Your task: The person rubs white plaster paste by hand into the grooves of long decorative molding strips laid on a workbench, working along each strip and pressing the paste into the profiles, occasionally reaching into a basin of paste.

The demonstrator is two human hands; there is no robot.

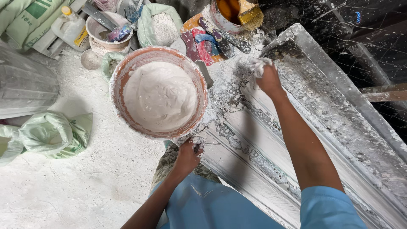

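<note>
A floor (pixel 85 186) dusted white with powder fills the left of the frame. A big bucket of white plaster (pixel 159 93) stands on it at centre. A knotted green plastic bag (pixel 51 133) lies at left, an open sack of white powder (pixel 161 25) at upper centre, a white jug with a yellow cap (pixel 70 27) at upper left. A long grey moulding form (pixel 305 127) lies across the right half.

Bucket (pixel 159 93) left of mould (pixel 322 114)
</note>
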